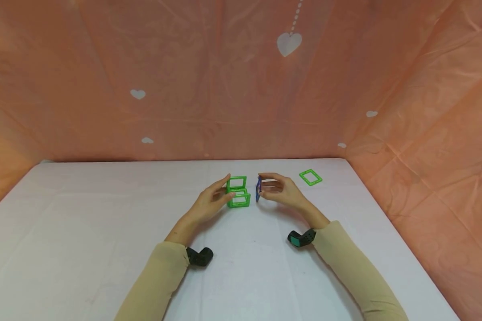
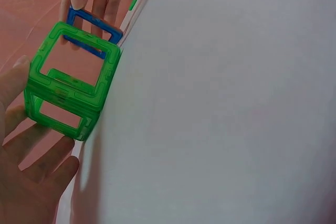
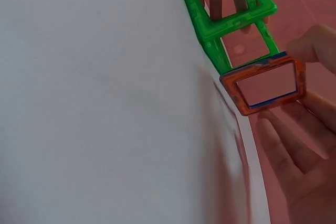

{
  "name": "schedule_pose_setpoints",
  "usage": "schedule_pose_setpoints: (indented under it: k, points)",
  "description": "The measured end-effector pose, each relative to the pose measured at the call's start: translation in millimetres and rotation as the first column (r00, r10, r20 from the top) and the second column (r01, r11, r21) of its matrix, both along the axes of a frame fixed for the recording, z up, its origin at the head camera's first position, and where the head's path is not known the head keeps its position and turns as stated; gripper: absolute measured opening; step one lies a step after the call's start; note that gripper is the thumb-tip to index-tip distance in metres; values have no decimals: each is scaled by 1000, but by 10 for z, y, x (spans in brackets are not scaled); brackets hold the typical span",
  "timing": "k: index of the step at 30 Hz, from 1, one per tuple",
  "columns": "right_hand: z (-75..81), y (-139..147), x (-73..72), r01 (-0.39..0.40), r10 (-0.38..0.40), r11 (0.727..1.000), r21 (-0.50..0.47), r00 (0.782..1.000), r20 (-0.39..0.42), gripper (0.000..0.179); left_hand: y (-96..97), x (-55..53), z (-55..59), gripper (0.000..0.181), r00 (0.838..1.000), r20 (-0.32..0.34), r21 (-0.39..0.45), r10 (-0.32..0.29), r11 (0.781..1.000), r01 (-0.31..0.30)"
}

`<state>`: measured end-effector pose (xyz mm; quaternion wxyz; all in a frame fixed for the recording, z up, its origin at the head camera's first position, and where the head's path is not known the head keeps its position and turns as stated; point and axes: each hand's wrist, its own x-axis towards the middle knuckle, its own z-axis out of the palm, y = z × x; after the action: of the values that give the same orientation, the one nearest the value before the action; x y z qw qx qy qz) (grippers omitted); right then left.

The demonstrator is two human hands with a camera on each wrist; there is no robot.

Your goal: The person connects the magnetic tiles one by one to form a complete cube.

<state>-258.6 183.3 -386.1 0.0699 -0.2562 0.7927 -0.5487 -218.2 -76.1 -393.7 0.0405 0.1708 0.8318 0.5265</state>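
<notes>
right grip pinches orange-and-blue frame near green frames

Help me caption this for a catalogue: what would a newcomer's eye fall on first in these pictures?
Probably the bright green box of open frames, held by the left hand near the middle of the head view. Just to its right, the right hand holds a blue frame upright. Farther right, a loose green square lies flat on the white table, with orange cloth hanging behind.

Left hand, right hand facing it, both pinching, left arm and right arm angled inward
</notes>
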Motion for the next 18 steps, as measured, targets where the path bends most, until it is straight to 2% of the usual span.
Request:
schedule_pose_setpoints:
  k: [13, 18]
  points:
    - [4, -94, -70, -125, 125, 992, -9, 988, 93, 58, 5, 8, -1, 63, 1000, 24, 19, 4, 1000, -4]
    - [36, -144, -66, -129, 124, 991, 27, 985, 124, 58, 0, -1, -6, 62, 999, 34, 29, 1, 1000, -2]
